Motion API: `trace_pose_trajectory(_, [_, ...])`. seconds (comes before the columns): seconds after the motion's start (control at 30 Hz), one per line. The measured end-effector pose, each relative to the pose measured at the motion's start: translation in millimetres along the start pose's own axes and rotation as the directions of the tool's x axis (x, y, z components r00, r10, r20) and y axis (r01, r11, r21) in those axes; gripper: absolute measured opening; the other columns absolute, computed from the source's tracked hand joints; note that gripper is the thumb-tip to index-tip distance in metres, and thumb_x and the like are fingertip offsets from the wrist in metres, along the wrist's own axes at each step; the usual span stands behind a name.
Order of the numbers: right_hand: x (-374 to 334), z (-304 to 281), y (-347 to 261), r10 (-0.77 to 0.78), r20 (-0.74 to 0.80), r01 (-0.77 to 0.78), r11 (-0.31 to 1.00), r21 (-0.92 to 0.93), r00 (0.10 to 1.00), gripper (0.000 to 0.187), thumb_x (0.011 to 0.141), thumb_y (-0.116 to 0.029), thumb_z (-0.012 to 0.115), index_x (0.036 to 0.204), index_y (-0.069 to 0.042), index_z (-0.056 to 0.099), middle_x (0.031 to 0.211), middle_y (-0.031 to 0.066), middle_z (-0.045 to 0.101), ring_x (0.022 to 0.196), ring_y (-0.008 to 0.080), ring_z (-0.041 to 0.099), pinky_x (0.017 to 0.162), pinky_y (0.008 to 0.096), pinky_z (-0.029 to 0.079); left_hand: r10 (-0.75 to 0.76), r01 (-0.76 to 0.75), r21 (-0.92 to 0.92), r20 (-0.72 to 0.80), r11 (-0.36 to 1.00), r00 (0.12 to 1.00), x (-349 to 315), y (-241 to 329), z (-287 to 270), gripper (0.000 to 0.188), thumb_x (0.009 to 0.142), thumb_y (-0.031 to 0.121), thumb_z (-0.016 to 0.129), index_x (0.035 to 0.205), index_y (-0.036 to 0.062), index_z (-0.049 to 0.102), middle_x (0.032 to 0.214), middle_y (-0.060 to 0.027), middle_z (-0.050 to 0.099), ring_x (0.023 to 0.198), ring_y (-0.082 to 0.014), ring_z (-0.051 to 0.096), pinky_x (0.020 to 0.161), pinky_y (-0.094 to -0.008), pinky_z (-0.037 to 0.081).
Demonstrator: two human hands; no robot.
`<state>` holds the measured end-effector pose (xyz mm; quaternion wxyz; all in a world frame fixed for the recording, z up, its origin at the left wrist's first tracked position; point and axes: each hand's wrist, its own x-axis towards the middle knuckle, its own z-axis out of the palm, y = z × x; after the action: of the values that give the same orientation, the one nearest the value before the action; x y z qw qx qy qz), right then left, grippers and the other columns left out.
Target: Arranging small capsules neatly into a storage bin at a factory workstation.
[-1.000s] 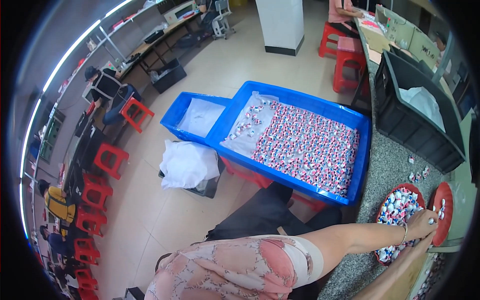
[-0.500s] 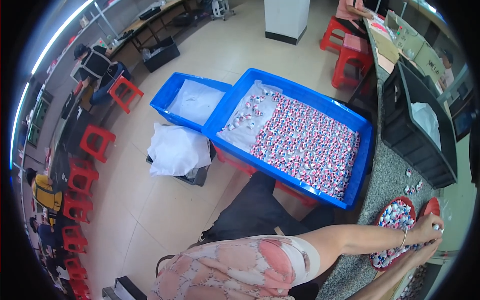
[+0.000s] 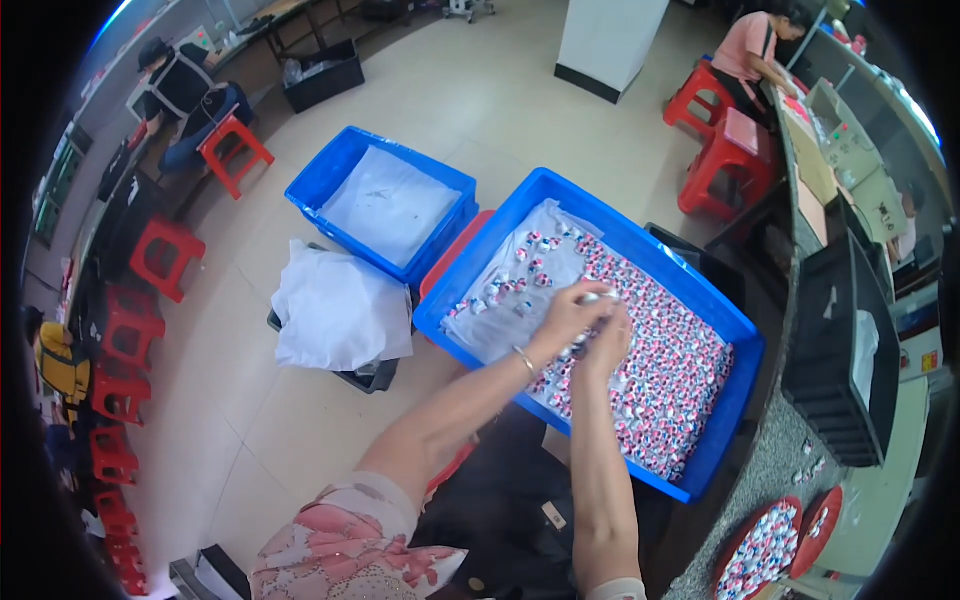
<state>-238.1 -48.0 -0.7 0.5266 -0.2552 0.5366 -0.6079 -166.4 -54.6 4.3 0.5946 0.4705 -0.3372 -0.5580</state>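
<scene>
Over blue bin (image 3: 728, 410), left hand (image 3: 568, 322) curled on pale pieces (image 3: 602, 297); right hand (image 3: 607, 348) alongside, grip unclear. Packed pieces (image 3: 660, 400) lie rightward, nearer right hand; white liner (image 3: 485, 333) leftward.

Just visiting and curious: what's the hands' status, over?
Left hand and right hand close together over large blue bin. Small multicoloured pieces cover most of its bottom. No obstruction visible.

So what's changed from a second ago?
The left hand and right hand swung left, from the red dishes on the counter to over the big blue bin; small pieces show between them. The dishes, bin and draped white sheet look unmoved.
</scene>
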Motion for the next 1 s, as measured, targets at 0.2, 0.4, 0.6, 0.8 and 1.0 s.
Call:
trace_pose_trajectory(0.2, [-21,71,88,0.458,0.315,-0.520,0.841,0.150,0.831,0.037,0.095,-0.043,0.051,0.116,-0.013,0.057,0.097,0.0006,0.059,0.079,0.0121,0.052,0.072,0.0318,0.043,0.215,-0.093,0.474,-0.210,0.875,0.954,74,-14,-136,0.023,0.081,0.023,0.071,0.096,0.0056,0.072,0.082,-0.0031,0.070,0.074,-0.0078,0.061,0.064,-0.0259,0.048])
trace_pose_trajectory(0.4, [-57,57,97,0.484,0.498,-0.488,0.863,-0.134,0.719,0.058,0.096,-0.039,0.050,0.143,-0.006,0.040,0.143,0.0096,0.041,0.132,0.0217,0.036,0.112,0.0334,0.022,0.285,-0.221,0.685,0.020,0.694,0.958,97,-17,-164,0.026,0.085,0.024,0.066,0.101,0.0033,0.070,0.097,-0.0105,0.071,0.093,-0.0177,0.066,0.083,-0.0300,0.049])
trace_pose_trajectory(0.6, [-128,-41,-5,0.281,0.665,0.200,0.810,-0.551,0.692,0.044,0.092,-0.014,0.059,0.132,0.002,0.049,0.138,0.0178,0.047,0.132,0.0257,0.042,0.107,0.0356,0.035,0.214,-0.196,0.422,0.005,0.885,0.977,77,9,-170,0.026,0.093,0.013,0.056,0.113,0.0000,0.066,0.113,-0.0072,0.067,0.102,-0.0133,0.060,0.091,-0.0264,0.046])
trace_pose_trajectory(0.8, [-171,-180,-155,-0.222,0.591,0.630,0.212,-0.747,0.776,0.039,0.085,-0.006,0.062,0.123,0.002,0.056,0.132,0.0201,0.052,0.125,0.0371,0.048,0.107,0.0457,0.035,0.295,-0.186,0.553,-0.115,0.812,0.949,21,14,-162,0.022,0.090,0.013,0.060,0.105,-0.0010,0.068,0.101,-0.0088,0.070,0.091,-0.0140,0.064,0.081,-0.0275,0.049])
trace_pose_trajectory(1.0, [-134,-418,-240,-0.589,0.392,0.234,-0.329,-0.915,0.707,0.053,0.092,-0.020,0.058,0.140,-0.003,0.042,0.145,0.0208,0.038,0.138,0.0362,0.030,0.112,0.0483,0.023,0.298,-0.196,0.694,-0.028,0.693,0.954,-20,5,-132,0.020,0.087,0.012,0.062,0.101,-0.0002,0.069,0.094,-0.0101,0.070,0.082,-0.0162,0.066,0.074,-0.0281,0.051])
